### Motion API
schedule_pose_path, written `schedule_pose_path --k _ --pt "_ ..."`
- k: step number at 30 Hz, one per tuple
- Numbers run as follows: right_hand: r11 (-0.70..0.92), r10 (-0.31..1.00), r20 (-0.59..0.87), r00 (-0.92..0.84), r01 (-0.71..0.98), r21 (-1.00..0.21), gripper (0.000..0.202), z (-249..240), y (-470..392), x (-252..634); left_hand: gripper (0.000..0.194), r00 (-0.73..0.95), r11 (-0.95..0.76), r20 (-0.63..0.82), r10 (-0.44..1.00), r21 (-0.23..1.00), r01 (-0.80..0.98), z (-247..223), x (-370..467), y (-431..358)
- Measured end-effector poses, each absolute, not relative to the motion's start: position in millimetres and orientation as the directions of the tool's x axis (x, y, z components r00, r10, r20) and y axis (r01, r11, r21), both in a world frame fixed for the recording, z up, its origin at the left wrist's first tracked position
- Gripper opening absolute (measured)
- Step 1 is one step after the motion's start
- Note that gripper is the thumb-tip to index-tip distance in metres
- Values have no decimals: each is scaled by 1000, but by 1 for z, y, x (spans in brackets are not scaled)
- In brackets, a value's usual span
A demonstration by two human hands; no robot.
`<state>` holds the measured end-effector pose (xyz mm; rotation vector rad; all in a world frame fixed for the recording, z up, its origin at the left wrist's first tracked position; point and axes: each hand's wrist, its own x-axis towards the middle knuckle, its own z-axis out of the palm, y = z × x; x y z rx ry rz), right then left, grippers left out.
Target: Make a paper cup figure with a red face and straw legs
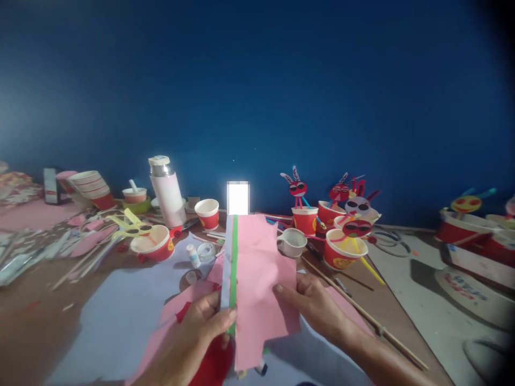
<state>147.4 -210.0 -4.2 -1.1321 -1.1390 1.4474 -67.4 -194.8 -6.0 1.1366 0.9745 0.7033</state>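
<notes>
Raised in front of me is a piece of pink paper (263,268) with cut, uneven edges. Along its left side runs a green strip (234,257), with a pale strip (226,268) beside that. My left hand (207,321) grips the left edge, thumb lying over the strips. On the right side, my right hand (311,305) pinches the paper with its thumb on the front; its other fingers are partly hidden behind. Below the paper, red paper (213,362) and a large pale blue sheet (116,300) lie on the table.
A white thermos (167,195) stands back left near stacked paper cups (92,187). Several red cups, one a cup with a red figure (304,220), stand at the back right. A thin stick (362,311) crosses the right side. Paper scraps (94,238) and a small bottle (193,257) lie left.
</notes>
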Motion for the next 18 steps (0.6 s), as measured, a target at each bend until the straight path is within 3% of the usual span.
schedule_pose_path --k 4,9,11,13,15,18 --pt "-106 994 -101 -46 -130 -986 31 -13 -209 149 24 450 286 -267 852 958 27 -12 -69 -194" --pt "-84 995 -78 -64 -94 -992 30 -13 -210 149 23 430 231 -175 886 970 -81 -9 -64 -194" --pt "-32 999 -31 -32 -44 -999 33 -9 -209 152 23 336 158 -124 934 984 -77 -1 -68 -193" --pt "10 1000 12 27 82 -997 36 -4 -208 157 21 125 41 -33 992 997 -65 8 -77 -188" --pt "19 999 30 40 266 -964 26 4 -210 162 17 -108 -152 142 984 984 -96 17 -89 -181" --pt "99 982 3 -186 510 -854 9 16 -221 160 3 -214 -290 254 943 944 -159 29 -103 -170"
